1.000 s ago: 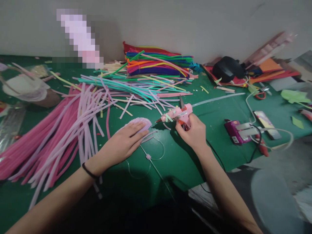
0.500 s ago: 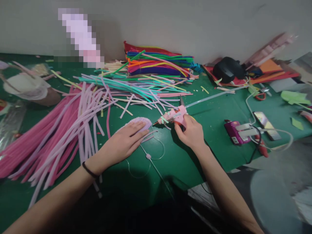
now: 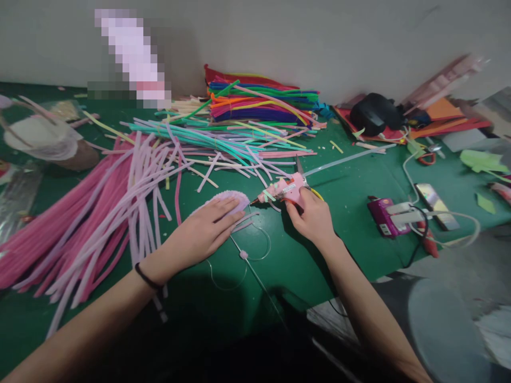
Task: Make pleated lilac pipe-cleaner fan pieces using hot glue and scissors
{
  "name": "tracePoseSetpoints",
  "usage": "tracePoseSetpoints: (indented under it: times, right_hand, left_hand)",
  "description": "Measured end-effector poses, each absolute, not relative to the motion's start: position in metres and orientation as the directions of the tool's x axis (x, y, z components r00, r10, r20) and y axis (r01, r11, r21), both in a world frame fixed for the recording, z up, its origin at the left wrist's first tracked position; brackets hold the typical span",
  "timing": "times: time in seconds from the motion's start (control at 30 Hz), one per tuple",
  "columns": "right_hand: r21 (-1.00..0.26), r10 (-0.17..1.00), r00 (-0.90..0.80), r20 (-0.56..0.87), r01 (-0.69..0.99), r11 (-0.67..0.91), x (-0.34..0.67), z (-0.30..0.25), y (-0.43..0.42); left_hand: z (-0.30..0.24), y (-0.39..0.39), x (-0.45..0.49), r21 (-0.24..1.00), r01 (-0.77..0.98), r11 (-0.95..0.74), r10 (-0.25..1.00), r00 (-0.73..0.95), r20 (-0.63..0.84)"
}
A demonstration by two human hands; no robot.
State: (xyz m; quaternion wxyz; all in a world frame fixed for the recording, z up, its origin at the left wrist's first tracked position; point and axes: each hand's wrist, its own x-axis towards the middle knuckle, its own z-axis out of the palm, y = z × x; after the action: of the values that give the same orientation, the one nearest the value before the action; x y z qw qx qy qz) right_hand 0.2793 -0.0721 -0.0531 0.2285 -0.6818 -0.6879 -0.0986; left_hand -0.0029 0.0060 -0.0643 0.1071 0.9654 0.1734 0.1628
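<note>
My left hand (image 3: 210,230) lies over a rounded lilac fuzzy piece (image 3: 239,199), apparently made of pipe cleaners, holding it on the green table. Its fingers are close together and its thumb is hidden. Closed round the handle of a pink hot glue gun (image 3: 288,188) is my right hand (image 3: 313,218). The gun's nozzle is at the right edge of the lilac piece; whether it touches, I cannot tell. A long clear glue stick (image 3: 339,162) sticks out of its back. Below the left fingers lie short lilac stems (image 3: 245,221) and a thin rod (image 3: 259,279) with a small lilac bead-like lump.
Loose pink and lilac pipe cleaners (image 3: 99,213) cover the left side. Multicoloured bundles (image 3: 259,103) lie along the wall. Scissors blades (image 3: 298,164) show behind the gun. At right are a purple power adapter (image 3: 385,215) with cables, a phone (image 3: 437,206) and a black object (image 3: 375,113).
Both hands and the glue gun keep almost the same place. The view has shifted very slightly; the nozzle stays at the lilac piece's edge.
</note>
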Motion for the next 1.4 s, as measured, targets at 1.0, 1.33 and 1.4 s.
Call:
tracePoseSetpoints:
  times: [1.0,1.33,1.4]
  right_hand:
    - [-0.214,0.905,0.072,0.419,0.977,0.021,0.2777,-0.0522,-0.0722]
    - [-0.199,0.872,0.084,0.483,0.980,0.016,0.2766,-0.0534,-0.0717]
    - [-0.187,0.861,0.096,0.500,0.982,-0.001,0.2766,-0.0550,-0.0715]
  left_hand:
    - [-0.0600,0.0050,-0.0018,0.323,0.312,-0.894,0.402,0.876,0.268]
    - [-0.0599,0.0048,-0.0017,0.277,0.314,-0.908,0.383,0.890,0.248]
    - [-0.0596,0.0046,-0.0017,0.282,0.312,-0.907,0.383,0.889,0.251]
